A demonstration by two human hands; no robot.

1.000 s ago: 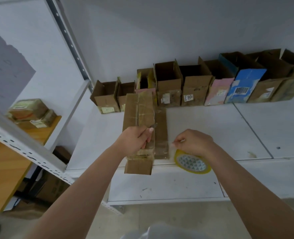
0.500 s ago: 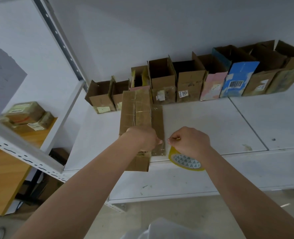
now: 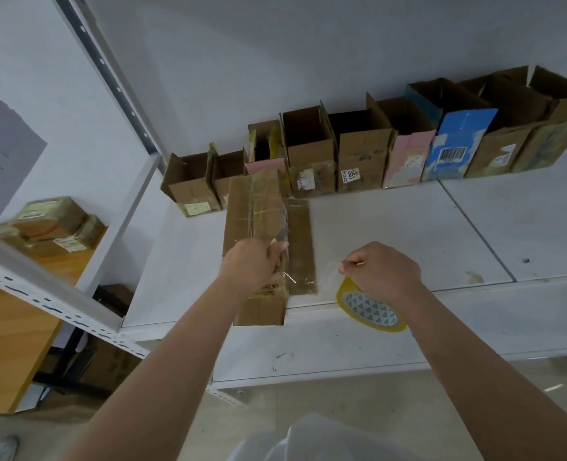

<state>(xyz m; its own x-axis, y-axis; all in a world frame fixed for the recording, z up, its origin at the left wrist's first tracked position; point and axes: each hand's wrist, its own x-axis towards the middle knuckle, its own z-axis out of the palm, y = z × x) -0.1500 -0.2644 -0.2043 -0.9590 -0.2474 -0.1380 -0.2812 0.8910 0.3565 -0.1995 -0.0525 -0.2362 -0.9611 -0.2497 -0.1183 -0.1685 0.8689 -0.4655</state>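
Observation:
A long flattened cardboard box lies lengthwise on the white shelf, its near end over the front edge. My left hand grips the box near its middle and holds a small knife blade against it. My right hand holds a roll of clear tape with a yellow rim and pinches the tape's free end. A clear strip of tape stretches from the roll toward the box.
A row of several open cardboard boxes stands along the back wall, among them a blue one and a pink one. At left a white rack upright and taped parcels on a wooden surface.
My right hand has moved to the right, away from the box, drawing a strip of tape out. My left hand keeps its grip on the box.

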